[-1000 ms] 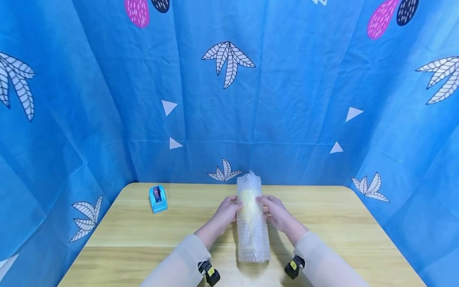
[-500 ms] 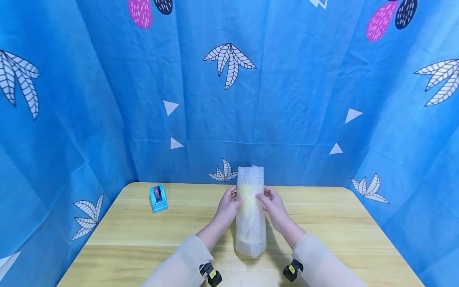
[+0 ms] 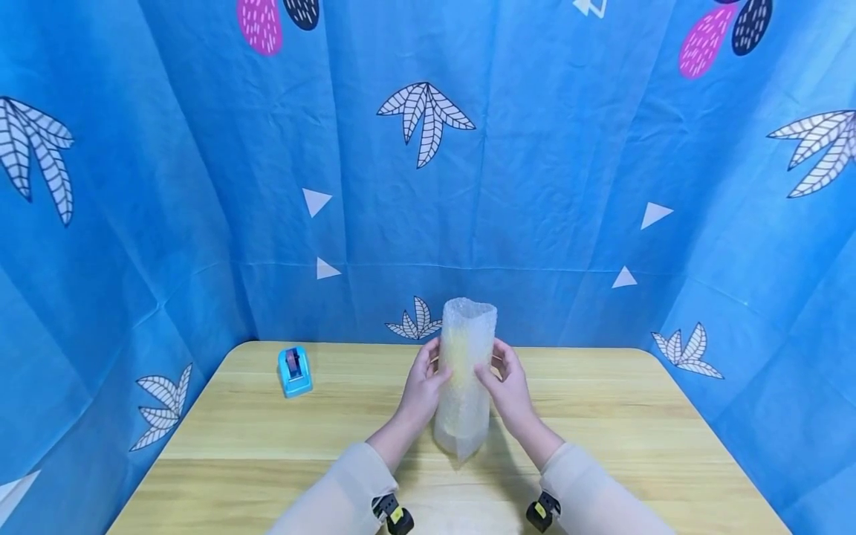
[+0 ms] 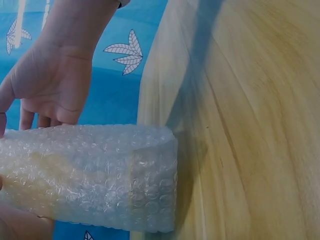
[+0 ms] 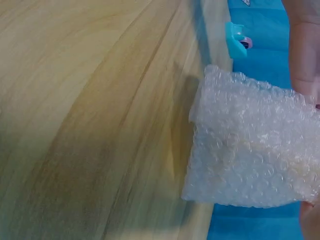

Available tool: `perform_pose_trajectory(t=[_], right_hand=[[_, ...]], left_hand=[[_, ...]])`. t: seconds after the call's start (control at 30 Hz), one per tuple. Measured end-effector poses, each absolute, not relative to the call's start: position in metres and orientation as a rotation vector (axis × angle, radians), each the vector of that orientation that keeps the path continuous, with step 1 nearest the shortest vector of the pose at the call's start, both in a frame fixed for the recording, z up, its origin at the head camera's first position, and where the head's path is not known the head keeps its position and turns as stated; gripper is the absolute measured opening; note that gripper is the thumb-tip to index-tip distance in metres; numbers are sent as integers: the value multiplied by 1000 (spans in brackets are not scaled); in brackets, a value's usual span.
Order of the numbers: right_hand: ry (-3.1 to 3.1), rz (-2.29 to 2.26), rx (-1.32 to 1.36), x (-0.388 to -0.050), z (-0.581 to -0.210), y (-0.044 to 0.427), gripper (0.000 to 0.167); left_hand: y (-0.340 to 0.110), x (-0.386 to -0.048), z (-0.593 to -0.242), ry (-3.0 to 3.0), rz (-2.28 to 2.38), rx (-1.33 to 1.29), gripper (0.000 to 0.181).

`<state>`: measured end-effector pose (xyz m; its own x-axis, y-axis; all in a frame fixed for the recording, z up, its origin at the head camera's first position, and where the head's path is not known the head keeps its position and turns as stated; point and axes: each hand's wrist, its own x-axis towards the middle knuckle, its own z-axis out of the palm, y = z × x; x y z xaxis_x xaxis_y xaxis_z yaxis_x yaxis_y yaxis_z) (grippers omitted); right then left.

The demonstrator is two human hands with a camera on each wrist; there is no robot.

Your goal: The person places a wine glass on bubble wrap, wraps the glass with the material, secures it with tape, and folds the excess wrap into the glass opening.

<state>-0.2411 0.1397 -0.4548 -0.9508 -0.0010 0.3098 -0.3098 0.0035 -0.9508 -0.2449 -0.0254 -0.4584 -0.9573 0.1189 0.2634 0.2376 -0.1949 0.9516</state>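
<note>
A roll of bubble wrap (image 3: 464, 394) with something yellowish inside stands nearly upright on the table, its open top facing up. My left hand (image 3: 423, 383) grips its left side, thumb on the near face and fingers curled behind. Opposite it, my right hand (image 3: 510, 380) holds the right side in the same way. In the left wrist view the bubble wrap (image 4: 100, 177) runs sideways across the picture, with the right hand (image 4: 55, 82) beyond it. The right wrist view shows the lower end of the wrap (image 5: 250, 145) close to the wood. What the yellowish thing is, I cannot tell.
On the left of the wooden table (image 3: 602, 416) sits a blue tape dispenser (image 3: 295, 371), also seen in the right wrist view as a turquoise dispenser (image 5: 236, 40). A blue patterned curtain (image 3: 535, 148) hangs behind and along both sides.
The bubble wrap has tilted up from leaning toward me to nearly upright, its lower end moving away from me. Both hands stay on its sides, with the fingers now further behind it.
</note>
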Motion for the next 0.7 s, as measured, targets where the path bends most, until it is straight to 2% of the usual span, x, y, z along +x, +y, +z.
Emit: perform_pose_trajectory(t=[0.7], right_hand=[[-1980, 2111, 490, -237, -462, 140, 62]], left_hand=[[-28, -240, -461, -1913, -2319, -567, 59]])
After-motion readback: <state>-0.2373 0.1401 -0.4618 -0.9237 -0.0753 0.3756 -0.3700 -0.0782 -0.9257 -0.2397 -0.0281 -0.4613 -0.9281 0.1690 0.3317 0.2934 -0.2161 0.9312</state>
